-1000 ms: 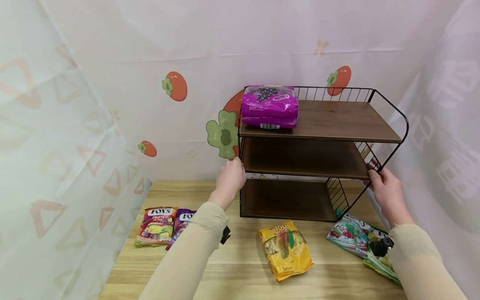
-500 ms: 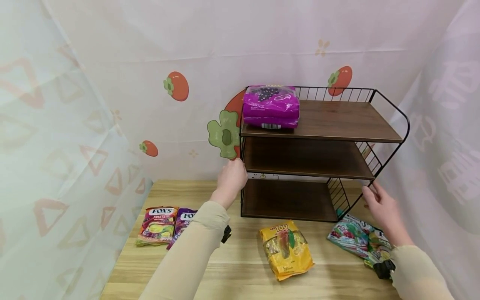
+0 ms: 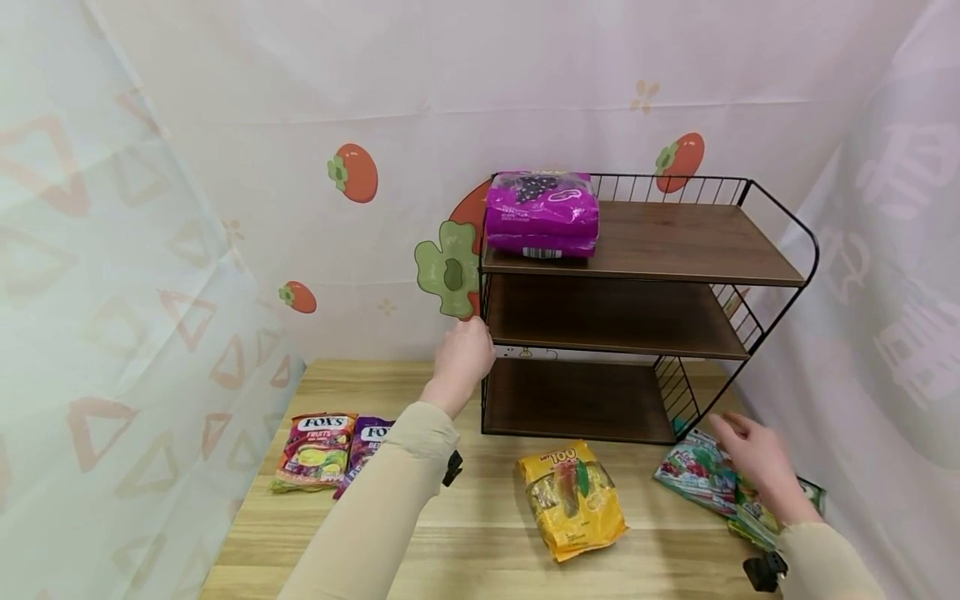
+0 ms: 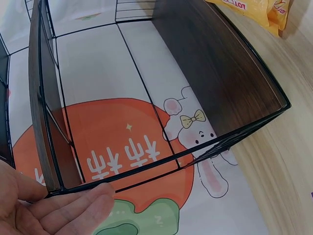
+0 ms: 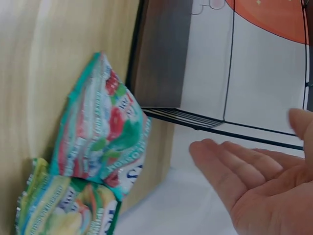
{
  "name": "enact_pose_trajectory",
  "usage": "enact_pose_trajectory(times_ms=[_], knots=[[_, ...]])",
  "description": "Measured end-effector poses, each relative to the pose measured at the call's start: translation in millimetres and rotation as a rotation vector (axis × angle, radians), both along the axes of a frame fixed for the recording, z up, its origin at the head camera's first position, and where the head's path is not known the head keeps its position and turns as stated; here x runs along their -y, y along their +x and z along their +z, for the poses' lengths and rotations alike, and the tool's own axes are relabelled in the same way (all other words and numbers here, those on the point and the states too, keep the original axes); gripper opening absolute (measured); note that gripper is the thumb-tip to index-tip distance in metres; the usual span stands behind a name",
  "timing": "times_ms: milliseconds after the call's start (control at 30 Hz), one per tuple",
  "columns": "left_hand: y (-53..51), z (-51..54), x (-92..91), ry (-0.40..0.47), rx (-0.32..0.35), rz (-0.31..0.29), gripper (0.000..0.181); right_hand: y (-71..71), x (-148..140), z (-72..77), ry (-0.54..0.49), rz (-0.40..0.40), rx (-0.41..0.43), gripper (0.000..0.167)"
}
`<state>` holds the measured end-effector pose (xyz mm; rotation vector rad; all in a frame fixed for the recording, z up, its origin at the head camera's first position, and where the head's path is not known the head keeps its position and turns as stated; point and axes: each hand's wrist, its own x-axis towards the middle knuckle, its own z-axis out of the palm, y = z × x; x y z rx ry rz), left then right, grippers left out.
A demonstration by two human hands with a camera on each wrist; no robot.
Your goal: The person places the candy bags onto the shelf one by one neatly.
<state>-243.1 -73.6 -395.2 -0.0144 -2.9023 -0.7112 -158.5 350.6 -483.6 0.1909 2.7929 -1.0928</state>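
Steadying the rack [image 3: 678, 242] — left hand [image 3: 461, 358] is gripping its left edge, ideally applying even pressure; right hand [image 3: 757, 458] is holding nothing.

Outstretched right hand [image 5: 264, 191] near black-framed shelf [image 5: 161, 58], teal bag [image 5: 102, 132] touching yellow-green bag [image 5: 63, 205], both on pale wooden tabletop [image 5: 39, 88]

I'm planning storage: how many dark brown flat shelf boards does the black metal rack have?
3: top board, under a shiny purple plastic bag; middle board; bottom board, nearest the wooden table.
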Motion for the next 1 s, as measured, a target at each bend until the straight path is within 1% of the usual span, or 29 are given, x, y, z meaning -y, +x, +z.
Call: enact_pose_trajectory(times_ms=[133, 200, 267, 367, 433, 533, 633, 733, 867, 1000], knots=[[0.0, 0.5, -0.1, 0.005, 0.006, -0.001, 0.028, 5.2, 1.2, -12.6, 0.002, 0.013, 0.07, 0.086], [0.1, 1.0, -0.2, 0.008, 0.009, 0.0, 0.029, 6.3, 3.4, -18.9, -0.014, 0.015, 0.107, 0.085], [0.4, 1.6, -0.3, 0.011, 0.009, 0.002, 0.028, 6.9, 5.9, -24.8, -0.009, 0.032, 0.144, 0.083], [0.2, 1.4, -0.2, 0.008, -0.001, 0.004, 0.028, 7.7, 11.0, -33.0, -0.019, 0.082, 0.176, 0.08], [0.2, 1.2, 0.0, 0.007, -0.006, 0.004, 0.027, 8.3, 14.8, -38.0, 0.001, 0.121, 0.187, 0.081], [0.2, 0.7, 0.3, 0.005, -0.007, 0.001, 0.028, 9.9, 21.1, -45.7, 0.014, 0.152, 0.192, 0.083], [0.5, 0.7, 0.7, 0.006, -0.007, -0.001, 0.028, 12.9, 27.6, -53.4, -0.015, 0.148, 0.217, 0.083], [0.4, 0.3, 0.9, 0.002, -0.006, -0.001, 0.029, 16.3, 35.2, -60.1, -0.052, 0.135, 0.217, 0.079], [-0.2, -0.1, 0.5, -0.004, -0.005, -0.002, 0.029, 19.6, 46.8, -68.2, -0.056, 0.131, 0.193, 0.074], [-0.6, 0.1, 0.1, -0.012, -0.01, -0.005, 0.029, 22.0, 59.9, -75.7, -0.07, 0.12, 0.204, 0.073]])
